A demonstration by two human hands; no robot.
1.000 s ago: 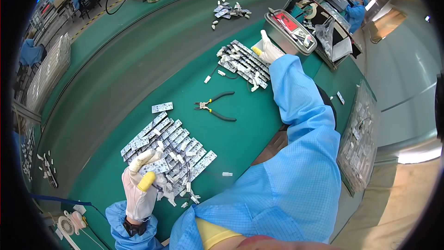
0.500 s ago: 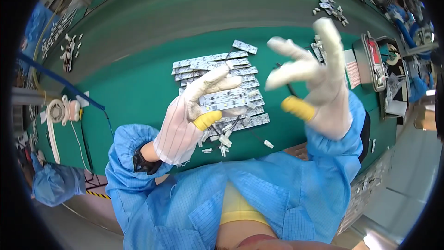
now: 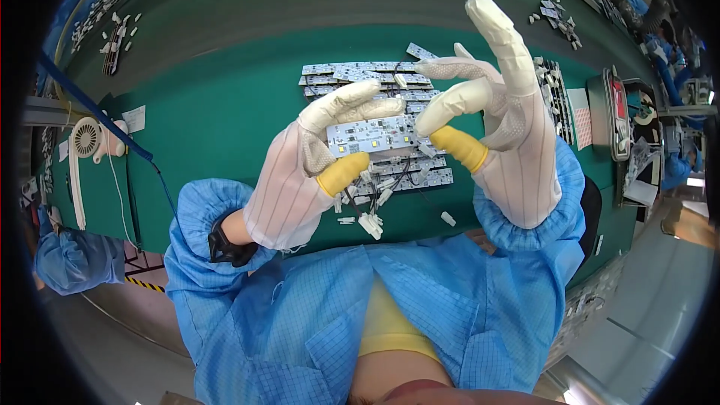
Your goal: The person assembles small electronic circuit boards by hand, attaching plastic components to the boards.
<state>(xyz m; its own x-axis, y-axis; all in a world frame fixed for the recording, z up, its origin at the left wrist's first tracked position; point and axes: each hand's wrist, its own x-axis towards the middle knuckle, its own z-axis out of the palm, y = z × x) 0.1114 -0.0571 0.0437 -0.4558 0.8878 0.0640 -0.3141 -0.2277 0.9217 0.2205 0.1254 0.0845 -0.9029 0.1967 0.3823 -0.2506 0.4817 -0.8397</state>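
Observation:
My left hand (image 3: 319, 150), in a white striped glove with a yellow thumb cover, is closed on a white LED circuit board (image 3: 367, 137). The thumb presses its lower edge and the fingers lie along its top. My right hand (image 3: 495, 124), gloved the same way, has thumb and forefinger pinched together at the board's right end. What lies between those tips is hidden; its other fingers stretch up and away. Beneath both hands, rows of similar circuit boards (image 3: 442, 178) lie overlapped on the green mat, with dark wires and white connectors (image 3: 370, 225) at the near side.
A small fan (image 3: 88, 136) stands at the left beside a blue coiled cord (image 3: 139, 151). More board strips (image 3: 553, 101) lie to the right, near a metal box (image 3: 611, 112). A dark belt (image 3: 270, 4) crosses behind, bearing a pile of loose parts (image 3: 559, 21) at the far right.
My right hand has moved left to the held board, and its spread fingers have closed into a pinch. My left hand still grips the board. The whole view has shifted slightly.

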